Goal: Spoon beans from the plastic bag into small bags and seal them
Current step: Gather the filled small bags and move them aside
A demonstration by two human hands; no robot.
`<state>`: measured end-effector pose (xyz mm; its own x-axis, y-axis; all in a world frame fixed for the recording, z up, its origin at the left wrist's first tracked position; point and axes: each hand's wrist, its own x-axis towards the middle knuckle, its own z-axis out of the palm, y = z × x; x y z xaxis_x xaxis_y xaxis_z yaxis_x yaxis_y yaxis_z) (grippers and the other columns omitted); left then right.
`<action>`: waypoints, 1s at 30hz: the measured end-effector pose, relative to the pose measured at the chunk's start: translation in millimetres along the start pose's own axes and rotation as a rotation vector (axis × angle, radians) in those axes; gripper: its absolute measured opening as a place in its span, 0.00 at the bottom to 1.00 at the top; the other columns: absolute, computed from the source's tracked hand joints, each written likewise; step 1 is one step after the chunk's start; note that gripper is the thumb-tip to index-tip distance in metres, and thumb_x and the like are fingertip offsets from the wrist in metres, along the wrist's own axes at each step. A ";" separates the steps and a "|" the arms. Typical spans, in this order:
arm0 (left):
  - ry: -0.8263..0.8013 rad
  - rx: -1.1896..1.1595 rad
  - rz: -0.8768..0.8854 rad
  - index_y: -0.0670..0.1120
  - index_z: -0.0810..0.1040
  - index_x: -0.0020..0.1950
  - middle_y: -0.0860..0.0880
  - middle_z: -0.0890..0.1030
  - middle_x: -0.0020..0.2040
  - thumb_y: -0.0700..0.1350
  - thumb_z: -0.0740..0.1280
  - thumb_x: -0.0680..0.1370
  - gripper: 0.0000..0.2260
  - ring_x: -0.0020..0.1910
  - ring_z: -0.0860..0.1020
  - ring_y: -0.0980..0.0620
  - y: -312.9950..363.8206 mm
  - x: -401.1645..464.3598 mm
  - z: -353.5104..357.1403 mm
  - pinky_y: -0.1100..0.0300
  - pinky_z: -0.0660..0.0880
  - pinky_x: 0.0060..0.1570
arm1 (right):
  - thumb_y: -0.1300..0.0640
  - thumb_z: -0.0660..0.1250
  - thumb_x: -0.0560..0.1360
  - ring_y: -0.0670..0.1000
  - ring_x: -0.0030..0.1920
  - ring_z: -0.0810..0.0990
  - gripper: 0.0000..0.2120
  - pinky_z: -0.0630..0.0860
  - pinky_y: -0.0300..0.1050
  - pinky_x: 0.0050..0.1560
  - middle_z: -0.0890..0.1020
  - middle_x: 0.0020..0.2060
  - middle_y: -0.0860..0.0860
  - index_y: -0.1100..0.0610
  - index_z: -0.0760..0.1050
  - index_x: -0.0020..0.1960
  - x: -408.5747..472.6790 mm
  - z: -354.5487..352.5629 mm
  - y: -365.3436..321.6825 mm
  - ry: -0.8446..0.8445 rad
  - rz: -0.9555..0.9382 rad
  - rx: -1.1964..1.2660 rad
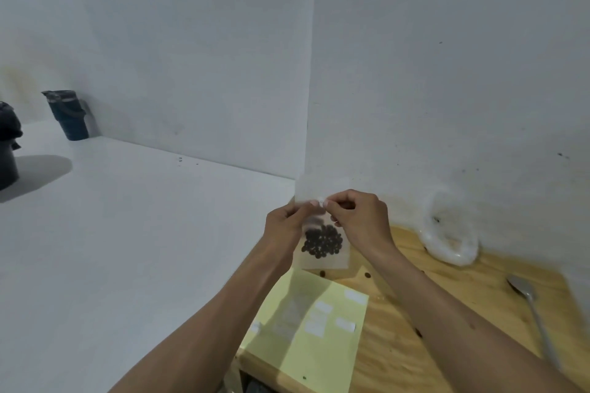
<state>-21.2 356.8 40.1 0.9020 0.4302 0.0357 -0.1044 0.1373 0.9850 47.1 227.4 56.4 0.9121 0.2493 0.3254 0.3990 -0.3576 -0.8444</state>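
Head view: two hands [322, 220], one small bag [323, 242].

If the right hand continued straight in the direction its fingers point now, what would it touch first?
The right hand points left, toward the left hand. Both pinch the top of the small clear plastic bag of dark beans, so it would likely meet the left hand's fingertips almost immediately.

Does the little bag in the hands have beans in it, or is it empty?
It has beans. The small bag is clear, and a dark cluster of beans sits in its lower part.
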 end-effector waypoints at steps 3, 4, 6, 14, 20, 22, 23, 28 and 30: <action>0.001 0.023 0.017 0.42 0.87 0.49 0.47 0.88 0.46 0.47 0.73 0.77 0.09 0.46 0.85 0.52 0.5 -0.3 1.2 0.64 0.76 0.48 | 0.52 0.75 0.76 0.46 0.41 0.85 0.05 0.83 0.47 0.49 0.86 0.39 0.45 0.54 0.86 0.47 -1.2 0.5 1.4 -0.001 -0.011 0.008; 0.003 0.030 0.018 0.43 0.87 0.49 0.48 0.88 0.46 0.47 0.74 0.77 0.08 0.47 0.85 0.51 0.4 0.1 1.4 0.64 0.76 0.48 | 0.52 0.75 0.76 0.46 0.41 0.85 0.05 0.84 0.47 0.49 0.86 0.39 0.45 0.54 0.86 0.47 -1.5 0.1 1.4 0.000 -0.015 0.007; 0.009 0.032 0.018 0.42 0.87 0.49 0.47 0.88 0.46 0.46 0.74 0.77 0.08 0.45 0.85 0.51 0.0 1.1 1.9 0.65 0.76 0.46 | 0.53 0.75 0.76 0.46 0.40 0.84 0.05 0.83 0.46 0.49 0.86 0.38 0.45 0.54 0.86 0.47 -1.8 -1.5 1.1 -0.001 -0.028 -0.001; 0.080 0.100 0.019 0.46 0.87 0.41 0.43 0.87 0.44 0.47 0.74 0.75 0.06 0.41 0.81 0.51 -4.5 5.2 7.8 0.54 0.77 0.47 | 0.52 0.74 0.76 0.42 0.40 0.83 0.04 0.83 0.46 0.48 0.86 0.37 0.42 0.51 0.86 0.45 -2.4 -4.6 2.6 0.010 -0.029 -0.057; 0.109 0.124 0.013 0.45 0.87 0.41 0.45 0.86 0.42 0.48 0.74 0.75 0.07 0.39 0.80 0.55 -2.6 2.9 7.4 0.61 0.73 0.43 | 0.39 0.79 0.67 0.47 0.53 0.79 0.28 0.76 0.44 0.52 0.77 0.54 0.45 0.51 0.76 0.60 -2.4 -15.5 11.2 0.095 0.111 -0.084; 0.087 0.120 0.008 0.45 0.87 0.41 0.46 0.86 0.40 0.48 0.74 0.76 0.08 0.39 0.80 0.55 -1.5 1.9 6.4 0.59 0.74 0.44 | 0.38 0.80 0.65 0.50 0.57 0.78 0.37 0.74 0.44 0.54 0.75 0.59 0.48 0.53 0.71 0.66 -0.4 -17.2 14.5 0.024 0.239 0.045; 0.069 0.120 0.005 0.45 0.87 0.41 0.46 0.86 0.39 0.48 0.74 0.76 0.08 0.39 0.80 0.55 -1.2 1.0 6.7 0.57 0.74 0.44 | 0.38 0.80 0.65 0.52 0.57 0.80 0.34 0.76 0.46 0.53 0.79 0.57 0.50 0.55 0.75 0.63 0.7 -17.6 17.1 -0.029 0.280 0.142; 0.011 0.064 -0.007 0.42 0.85 0.41 0.47 0.85 0.38 0.47 0.74 0.76 0.08 0.39 0.82 0.51 1.1 -1.0 12.2 0.55 0.79 0.46 | 0.49 0.79 0.70 0.48 0.41 0.85 0.11 0.79 0.41 0.45 0.88 0.44 0.54 0.55 0.87 0.45 -2.5 -22.4 16.0 -0.114 0.251 0.416; 0.016 0.047 -0.006 0.41 0.85 0.41 0.44 0.85 0.39 0.46 0.75 0.76 0.08 0.38 0.82 0.49 1.7 0.0 13.6 0.56 0.80 0.43 | 0.49 0.79 0.71 0.46 0.38 0.84 0.09 0.78 0.39 0.42 0.88 0.42 0.52 0.55 0.87 0.45 -2.7 -23.2 16.6 -0.106 0.225 0.404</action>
<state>-15.7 344.9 44.1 0.8959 0.4435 0.0278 -0.0793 0.0981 0.9920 53.5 200.0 51.3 0.9486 0.3040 0.0879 0.1048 -0.0399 -0.9937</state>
